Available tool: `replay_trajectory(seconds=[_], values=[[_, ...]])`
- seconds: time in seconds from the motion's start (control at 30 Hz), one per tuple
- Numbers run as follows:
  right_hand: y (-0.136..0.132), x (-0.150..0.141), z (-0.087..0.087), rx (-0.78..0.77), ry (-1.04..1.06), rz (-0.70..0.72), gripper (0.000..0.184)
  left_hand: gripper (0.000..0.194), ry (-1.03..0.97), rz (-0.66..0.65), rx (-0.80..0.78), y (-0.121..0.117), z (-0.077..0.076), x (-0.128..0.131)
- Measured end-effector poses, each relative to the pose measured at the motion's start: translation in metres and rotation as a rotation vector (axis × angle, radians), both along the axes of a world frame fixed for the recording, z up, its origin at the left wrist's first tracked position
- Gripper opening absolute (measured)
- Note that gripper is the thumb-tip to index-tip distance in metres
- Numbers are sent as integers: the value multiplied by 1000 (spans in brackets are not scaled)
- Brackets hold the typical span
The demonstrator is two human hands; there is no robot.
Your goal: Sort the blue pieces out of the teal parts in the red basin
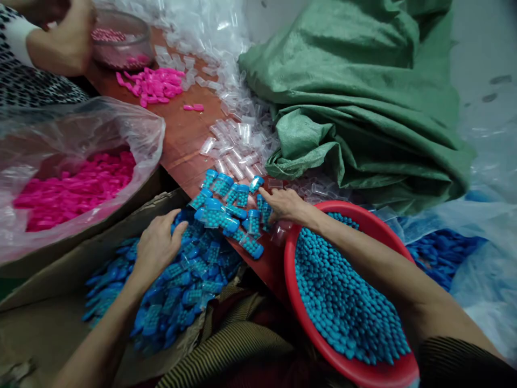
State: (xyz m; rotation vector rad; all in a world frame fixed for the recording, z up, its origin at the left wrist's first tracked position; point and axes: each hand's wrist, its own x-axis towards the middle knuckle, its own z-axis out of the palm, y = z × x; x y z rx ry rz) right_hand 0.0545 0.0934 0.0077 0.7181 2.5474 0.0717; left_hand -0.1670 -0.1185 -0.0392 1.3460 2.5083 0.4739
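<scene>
My left hand (158,246) lies palm down, fingers spread, on a heap of filled blue-capped vials (177,293) in a cardboard box (44,302). My right hand (285,205) reaches over the red basin (355,372), fingers stretched flat against a cluster of filled blue vials (228,207) at the table's edge. The basin is full of small blue pellets (343,302). Neither hand grips anything that I can see.
Empty clear vials (238,145) are strewn over the brown table (181,129). A green sack (363,97) lies at right. A plastic bag of pink pieces (76,186) sits at left. Another person's hand (67,40) works by a glass bowl (121,40) and loose pink pieces (155,85).
</scene>
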Motion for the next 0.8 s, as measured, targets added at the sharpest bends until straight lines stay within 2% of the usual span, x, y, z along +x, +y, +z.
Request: replay_trajectory(seconds=[0.07,0.17,0.27,0.33,0.43,0.6,0.73,0.8], values=[[-2,-7,-11,4,-36,17,95,53,67,-95,81,26,-5,-3],[-9,-19,-21,-35,-43,19,93,54,118,-258,115,88,-8,-4],[-16,-30,-27,-104,-22,-7,90,57,123,-369,12,139,-12,1],[-19,-34,-30,-147,7,-28,88,55,109,-443,-65,153,-17,7],[-25,-40,-37,-198,63,-29,79,53,139,-487,-91,143,-22,12],[-53,-64,-51,-241,185,-18,79,50,221,-450,-120,94,-25,-6],[-78,-92,-51,-335,316,85,62,48,222,-371,-177,45,-26,-35],[-75,-98,-46,-397,343,197,39,48,226,-284,-210,21,-24,-42]])
